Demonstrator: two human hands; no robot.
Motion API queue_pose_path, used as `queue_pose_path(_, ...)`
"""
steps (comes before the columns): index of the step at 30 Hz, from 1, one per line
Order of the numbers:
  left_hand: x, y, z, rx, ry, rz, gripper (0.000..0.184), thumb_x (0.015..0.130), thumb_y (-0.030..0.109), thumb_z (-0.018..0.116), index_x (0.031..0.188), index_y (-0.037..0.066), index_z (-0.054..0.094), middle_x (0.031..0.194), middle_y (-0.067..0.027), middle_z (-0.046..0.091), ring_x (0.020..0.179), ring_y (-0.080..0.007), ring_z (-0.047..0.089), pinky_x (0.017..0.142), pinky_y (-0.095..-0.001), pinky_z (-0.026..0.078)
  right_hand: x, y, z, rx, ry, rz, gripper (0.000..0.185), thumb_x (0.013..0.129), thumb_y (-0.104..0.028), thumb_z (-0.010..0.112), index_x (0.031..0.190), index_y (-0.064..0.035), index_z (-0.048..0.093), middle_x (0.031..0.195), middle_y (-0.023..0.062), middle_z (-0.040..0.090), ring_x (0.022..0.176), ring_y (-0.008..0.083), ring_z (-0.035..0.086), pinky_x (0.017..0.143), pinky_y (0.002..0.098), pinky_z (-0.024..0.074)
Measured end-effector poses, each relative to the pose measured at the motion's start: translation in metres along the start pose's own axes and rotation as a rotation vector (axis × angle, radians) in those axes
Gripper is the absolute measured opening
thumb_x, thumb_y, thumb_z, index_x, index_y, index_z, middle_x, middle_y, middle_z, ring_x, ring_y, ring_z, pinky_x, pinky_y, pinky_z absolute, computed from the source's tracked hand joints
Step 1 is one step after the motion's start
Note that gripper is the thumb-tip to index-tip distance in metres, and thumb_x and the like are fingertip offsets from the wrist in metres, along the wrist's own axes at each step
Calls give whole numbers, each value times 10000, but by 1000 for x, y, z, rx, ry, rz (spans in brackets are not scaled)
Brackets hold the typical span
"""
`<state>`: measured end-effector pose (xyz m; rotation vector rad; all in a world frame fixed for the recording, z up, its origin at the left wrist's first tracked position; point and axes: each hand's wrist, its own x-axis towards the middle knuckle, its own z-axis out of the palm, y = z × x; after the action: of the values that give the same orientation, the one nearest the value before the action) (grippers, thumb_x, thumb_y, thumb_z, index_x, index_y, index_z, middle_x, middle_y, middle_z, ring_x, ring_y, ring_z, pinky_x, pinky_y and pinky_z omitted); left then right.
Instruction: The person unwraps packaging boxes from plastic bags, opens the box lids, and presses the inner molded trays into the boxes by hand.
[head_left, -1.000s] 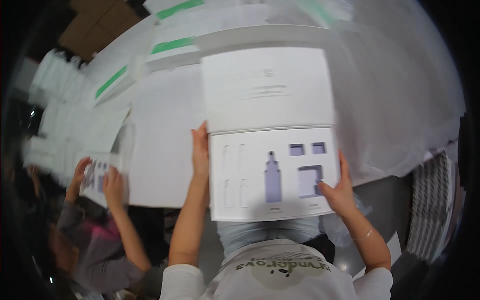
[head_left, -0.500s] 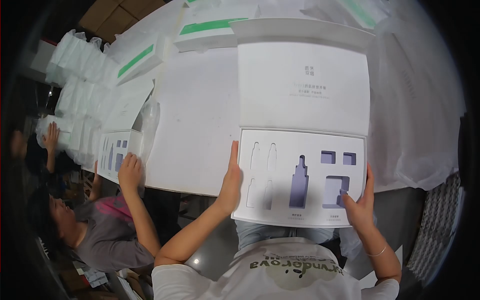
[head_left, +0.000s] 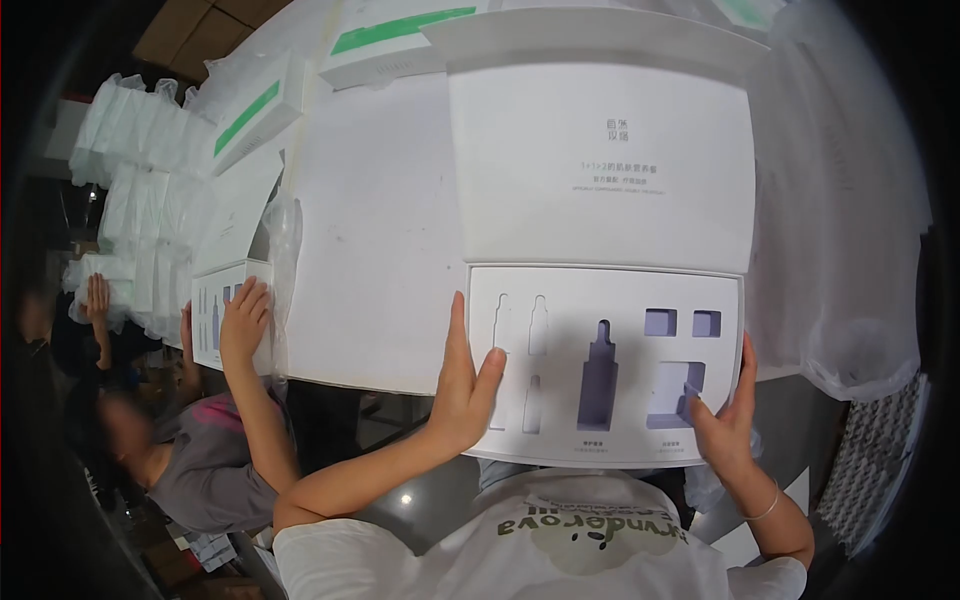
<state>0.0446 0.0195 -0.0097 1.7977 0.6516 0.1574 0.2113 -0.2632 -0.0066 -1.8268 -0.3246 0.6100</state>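
An open white gift box [head_left: 630, 448] leans on the near edge of the table, its lid [head_left: 605, 230] tipped back with printed text inside. Its white insert has bottle-shaped slots and a purple-lined bottle recess [head_left: 598, 385]. Two small square recesses and a larger square recess [head_left: 668, 395] lie at the right; all of them look unfilled. My left hand [head_left: 465, 400] grips the box's left side, thumb over the insert. At the right side my right hand [head_left: 725, 415] holds the box, thumb by the larger recess and fingers along the outer edge.
White boxes with green bands [head_left: 400, 35] stand at the back of the white table [head_left: 375, 230]. Plastic wrapping [head_left: 850, 200] covers the right side. A co-worker's hand [head_left: 243, 320] is on a similar open box at the left, near wrapped white stacks [head_left: 150, 220].
My left thumb has moved from the box's side onto the insert. The box appears slightly lower and its lid tilts differently. The co-worker's hand has moved up over their box.
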Motion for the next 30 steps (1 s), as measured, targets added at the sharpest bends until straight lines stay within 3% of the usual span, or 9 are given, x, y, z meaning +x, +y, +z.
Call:
queue_pose_path(3, 1, 9, -1, 186, 10, 46, 745, 1008, 231, 462, 1488, -126, 18, 1552, -330, 114, 1465, -401, 134, 1184, -434, 137, 0, -3, 0, -33, -1, 24, 926, 695, 34, 563, 1508, 10, 119, 1454, 197, 308, 1366, 281, 321, 1150, 400, 226)
queue_pose_path(15, 16, 8, -8, 209, -59, 87, 761, 999, 218, 497, 1492, -114, 22, 1531, -335, 166, 1439, -400, 204, 1173, -434, 171, -5, -1, 1, -70, 15, 30, 934, 708, 28, 578, 1514, 10, 107, 1463, 188, 293, 1370, 272, 308, 1154, 394, 212)
queue_pose_path(18, 13, 32, -10, 28, -115, -127, 832, 973, 249, 563, 1497, -102, 21, 1536, -325, 150, 1439, -384, 199, 1171, -441, 175, -6, 1, 2, -48, 32, 18, 930, 707, 25, 582, 1514, 14, 120, 1464, 184, 296, 1367, 270, 316, 1152, 387, 219)
queue_pose_path(21, -1, 35, -1, 91, -60, -84, 1001, 885, 354, 698, 1510, -69, 39, 1530, -326, 140, 1438, -412, 177, 1152, -480, 202, -7, 2, 2, -75, 50, 24, 922, 712, 22, 596, 1512, 19, 138, 1471, 185, 298, 1368, 276, 323, 1150, 383, 227)
queue_pose_path(24, -5, 58, 11, 540, -42, -15, 1197, 735, 462, 820, 1522, -30, 64, 1514, -338, 141, 1415, -470, 179, 1120, -527, 219, -9, -2, 6, -152, 79, 20, 918, 722, 17, 617, 1510, 28, 146, 1485, 192, 295, 1374, 290, 324, 1148, 386, 231)
queue_pose_path(27, 5, 79, 31, 645, 65, -78, 1296, 618, 493, 879, 1525, -4, 98, 1484, -379, 144, 1366, -527, 205, 1088, -575, 207, -13, 2, 9, -222, 88, -17, 909, 741, 15, 626, 1507, 47, 139, 1496, 206, 284, 1380, 310, 324, 1147, 392, 235)
queue_pose_path(30, 20, 87, 51, 743, 178, -121, 1315, 567, 479, 898, 1520, 0, 127, 1458, -405, 149, 1339, -525, 223, 1071, -607, 180, -18, 3, 12, -163, 75, -59, 889, 769, 21, 619, 1506, 71, 126, 1507, 219, 274, 1394, 315, 302, 1149, 400, 221)
